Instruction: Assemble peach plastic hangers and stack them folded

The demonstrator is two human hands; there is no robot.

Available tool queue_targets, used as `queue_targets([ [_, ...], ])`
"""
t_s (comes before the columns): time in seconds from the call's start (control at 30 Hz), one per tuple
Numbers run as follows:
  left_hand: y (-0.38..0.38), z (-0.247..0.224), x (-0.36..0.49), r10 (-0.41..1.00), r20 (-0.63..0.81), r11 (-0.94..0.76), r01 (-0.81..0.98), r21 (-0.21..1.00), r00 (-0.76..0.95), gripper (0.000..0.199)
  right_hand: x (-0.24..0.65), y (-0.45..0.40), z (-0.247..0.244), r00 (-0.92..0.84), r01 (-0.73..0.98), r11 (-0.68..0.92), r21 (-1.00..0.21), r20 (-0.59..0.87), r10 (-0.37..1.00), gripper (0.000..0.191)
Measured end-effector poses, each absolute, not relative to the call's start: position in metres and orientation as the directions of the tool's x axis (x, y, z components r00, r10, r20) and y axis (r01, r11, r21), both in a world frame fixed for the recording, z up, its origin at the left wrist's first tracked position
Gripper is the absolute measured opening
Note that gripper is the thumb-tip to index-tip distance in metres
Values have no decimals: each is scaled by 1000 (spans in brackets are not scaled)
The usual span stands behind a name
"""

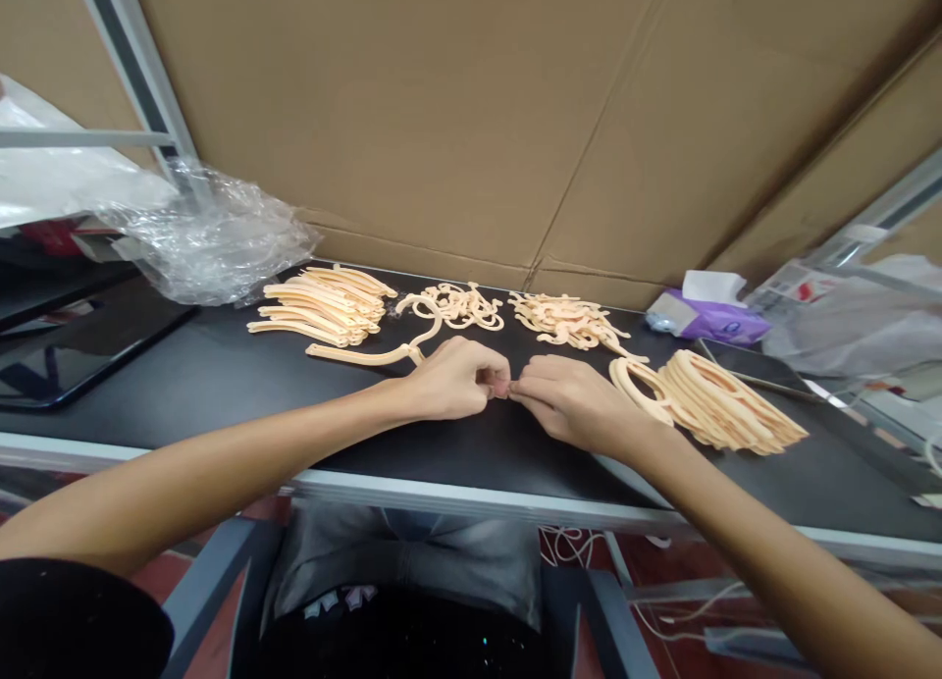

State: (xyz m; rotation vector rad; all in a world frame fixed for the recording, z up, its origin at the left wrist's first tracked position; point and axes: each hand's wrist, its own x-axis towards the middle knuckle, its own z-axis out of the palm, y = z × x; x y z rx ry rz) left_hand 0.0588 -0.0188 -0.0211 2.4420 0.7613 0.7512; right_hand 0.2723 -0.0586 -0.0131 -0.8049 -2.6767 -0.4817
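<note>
Over the black table my left hand [457, 380] and my right hand [565, 396] meet, thumbs and fingertips pinched together. Whatever lies between the fingertips is too small or hidden to make out. Just behind my left wrist is a peach-coloured plastic arm piece [360, 353] with a curved hook piece [440, 316] at its end. My left hand covers part of it, and I cannot tell whether the hand holds it. To the right of my right hand, a rounded peach loop piece [639, 387] leans by a row of similar loop pieces [728, 404].
Behind my hands lie a stack of curved arm pieces [324, 301], a heap of hooks [471, 306] and a pile of small curved parts [566, 321]. Crumpled clear plastic [213, 233] sits left, a purple tissue pack [710, 316] right. A cardboard wall [412, 120] closes the back.
</note>
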Motion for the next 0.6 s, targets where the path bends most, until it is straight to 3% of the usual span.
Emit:
queue_targets([
  [0.2,-21,-21,60,662,331,-702,402,587,673,26,271,-60,-17,-759,611,760,220,437,483,30],
  [0.37,-22,-23,61,682,359,-682,376,627,638,20,272,-61,-25,-667,664,743,83,513,539,23],
  [0.6,-22,-25,62,650,445,-750,426,507,616,17,272,-56,-34,-547,672,736,-83,614,568,14],
])
